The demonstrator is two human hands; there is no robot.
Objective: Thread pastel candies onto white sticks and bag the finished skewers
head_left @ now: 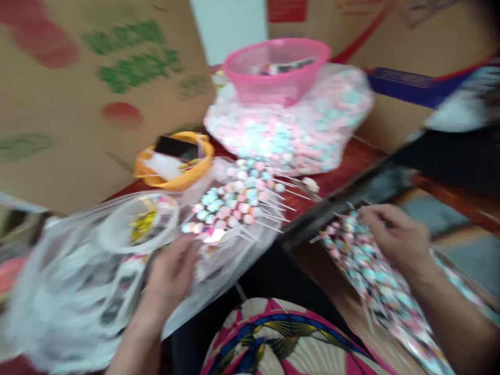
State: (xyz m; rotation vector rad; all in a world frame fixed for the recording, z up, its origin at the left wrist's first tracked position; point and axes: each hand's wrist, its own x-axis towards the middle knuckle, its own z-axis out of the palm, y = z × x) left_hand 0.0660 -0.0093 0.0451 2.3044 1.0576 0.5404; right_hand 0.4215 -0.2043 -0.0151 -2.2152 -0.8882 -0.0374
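Note:
The picture is smeared by motion. My left hand [172,273] rests on a clear plastic bag [78,291], its fingertips close to a row of pink, white and blue marshmallow skewers [234,200] lying on plastic. My right hand [394,237] reaches over a pile of wrapped skewers [367,276] on my right; its fingers curl down onto the pile. What either hand holds is blurred.
A big bag of marshmallows [289,130] sits at the back with a pink basket [277,70] on top. An orange bowl [175,161] stands left of it. Cardboard boxes [78,94] wall off the back. Patterned cloth covers my lap [285,338].

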